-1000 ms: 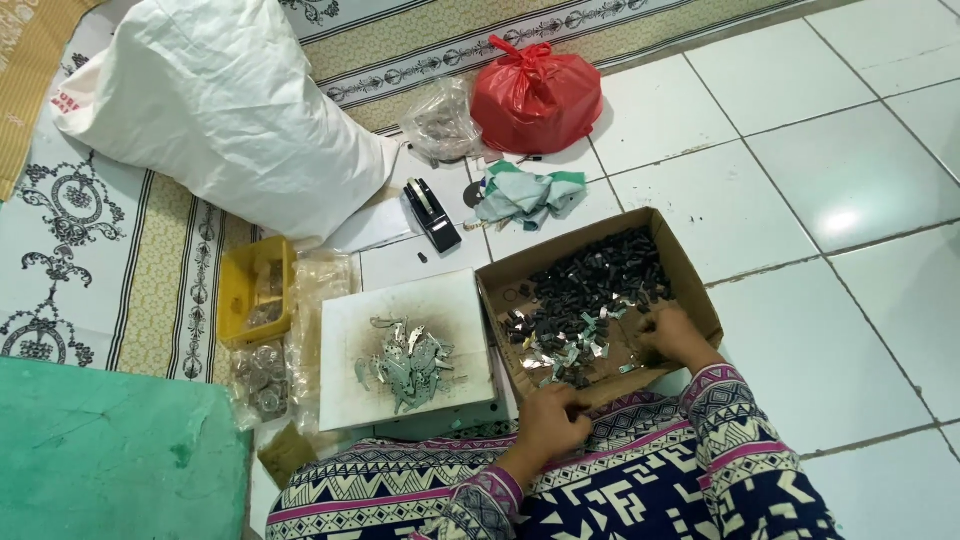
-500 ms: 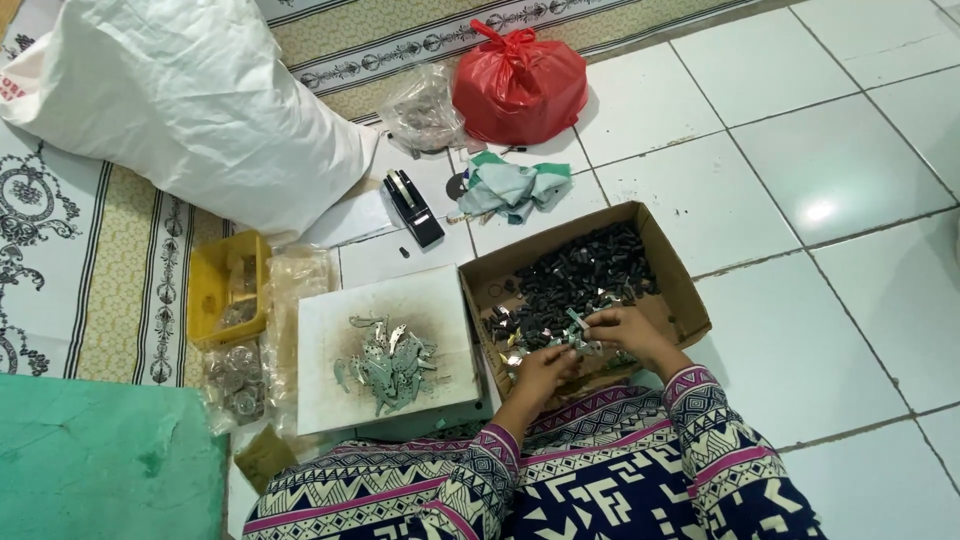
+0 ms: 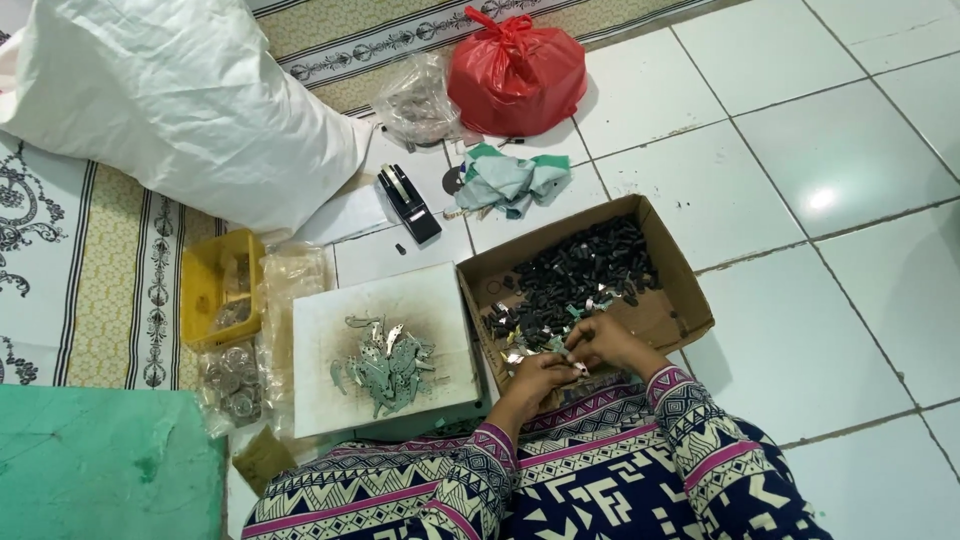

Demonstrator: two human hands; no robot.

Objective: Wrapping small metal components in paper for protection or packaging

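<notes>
while hands (image 3: 572, 360) meet, cardboard box (image 3: 676, 262), small parts (image 3: 585, 272)

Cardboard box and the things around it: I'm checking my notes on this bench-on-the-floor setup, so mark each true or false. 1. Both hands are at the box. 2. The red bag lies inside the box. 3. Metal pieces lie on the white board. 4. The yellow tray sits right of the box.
1. True: left hand and right hand meet over the cardboard box.
2. False: the red bag lies on the floor beyond it.
3. True: metal pieces lie on the white board.
4. False: the yellow tray sits left of the board.
</notes>
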